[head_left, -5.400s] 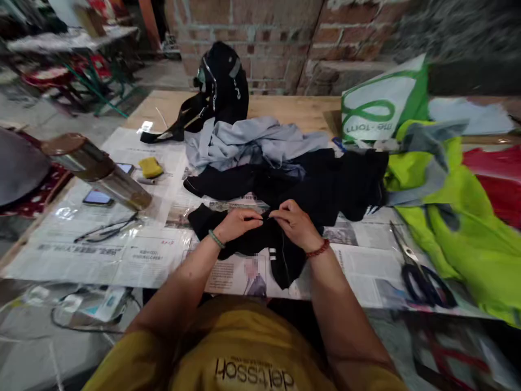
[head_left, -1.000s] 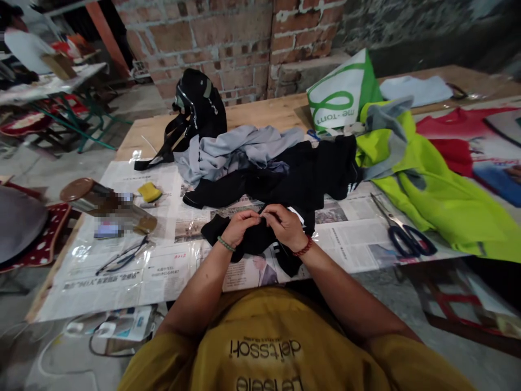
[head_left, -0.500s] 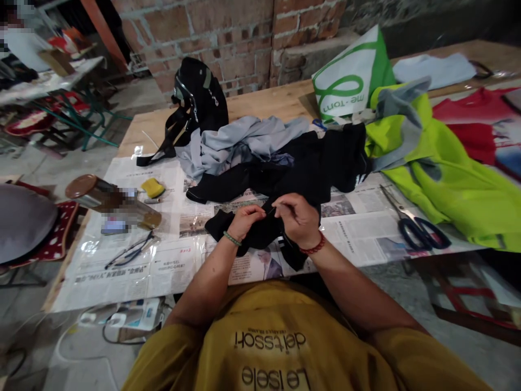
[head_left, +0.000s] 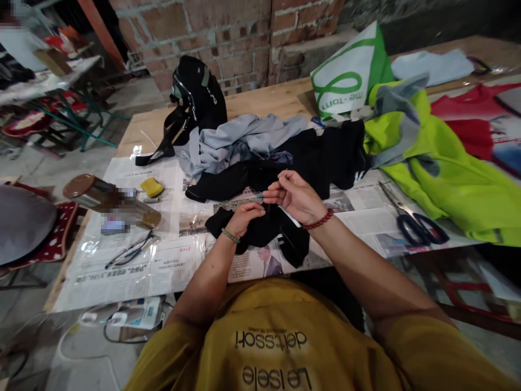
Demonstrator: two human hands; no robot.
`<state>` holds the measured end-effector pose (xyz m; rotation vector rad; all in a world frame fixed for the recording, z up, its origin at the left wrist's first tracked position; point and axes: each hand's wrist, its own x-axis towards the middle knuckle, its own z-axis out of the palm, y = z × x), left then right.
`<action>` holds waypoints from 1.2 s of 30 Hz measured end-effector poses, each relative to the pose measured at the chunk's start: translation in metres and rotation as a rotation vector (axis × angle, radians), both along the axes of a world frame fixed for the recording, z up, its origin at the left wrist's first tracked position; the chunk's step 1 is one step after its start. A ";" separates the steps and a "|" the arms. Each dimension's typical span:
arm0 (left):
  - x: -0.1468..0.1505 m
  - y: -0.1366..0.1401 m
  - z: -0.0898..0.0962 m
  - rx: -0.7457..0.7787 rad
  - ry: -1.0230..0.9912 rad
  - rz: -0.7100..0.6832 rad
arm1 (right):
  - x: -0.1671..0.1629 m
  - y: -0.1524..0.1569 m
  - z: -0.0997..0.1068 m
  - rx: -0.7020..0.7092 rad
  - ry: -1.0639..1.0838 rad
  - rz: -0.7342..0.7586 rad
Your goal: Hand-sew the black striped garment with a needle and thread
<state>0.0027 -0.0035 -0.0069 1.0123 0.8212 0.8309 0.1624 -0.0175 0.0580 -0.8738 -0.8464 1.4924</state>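
Looking down from the head view, the small black cloth (head_left: 258, 232) lies on the newspaper (head_left: 166, 271) just in front of the person, nearer than the dark garment (head_left: 303, 155). The left hand (head_left: 243, 218) has thumb and forefinger drawn together, seemingly pinching a fold at the cloth's upper edge. The right hand (head_left: 296, 196) is raised above and beside it, thumb and forefinger tips close together, the other fingers loosely fanned; I cannot tell whether those tips grip anything.

To do this fine handling well, the left pinch should sit firm and close to the working spot, so that the fold stays flat and does not pucker. The raised right hand is best moved smoothly, without a jerk — a light touch would suit such soft cloth. The scissors (head_left: 404, 207) lie well clear to the right, a sensible place for them.

Much is hard to make out. Black on black swallows the fold's edge, and anything very fine between the hands is too small to tell. The right wrist partly covers a white strip (head_left: 291, 218). Blurring masks part of the bottle (head_left: 96, 196), and the red shirt (head_left: 462, 119) is cut off at the frame's right edge.
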 end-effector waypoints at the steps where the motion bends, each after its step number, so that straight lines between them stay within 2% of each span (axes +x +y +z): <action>1: 0.000 0.000 0.000 -0.027 0.004 0.004 | 0.001 0.003 0.001 0.074 -0.063 -0.060; 4: -0.001 0.000 0.001 -0.085 0.009 0.009 | 0.006 0.010 0.007 0.340 -0.358 -0.241; 7: -0.001 0.001 0.002 -0.077 0.002 0.018 | 0.019 0.015 0.015 0.557 -0.712 -0.314; 10: -0.001 0.001 0.001 -0.060 0.008 0.030 | 0.037 0.024 0.025 0.715 -0.981 -0.313; 14: -0.001 0.002 -0.001 -0.041 0.010 0.031 | 0.060 0.043 0.040 0.878 -1.243 -0.228; 18: -0.002 0.002 -0.001 -0.048 0.004 0.023 | 0.076 0.061 0.050 0.963 -1.417 -0.198; 25: -0.003 0.002 -0.001 -0.080 0.000 0.019 | 0.102 0.082 0.059 1.087 -1.625 -0.315; 29: -0.003 0.002 -0.001 -0.085 0.013 0.013 | 0.116 0.093 0.067 1.095 -1.723 -0.390; 32: -0.003 0.002 -0.002 -0.078 0.006 0.015 | 0.124 0.099 0.076 1.045 -1.799 -0.429; 36: -0.003 0.001 0.000 -0.080 0.014 0.011 | 0.127 0.102 0.086 1.033 -1.724 -0.445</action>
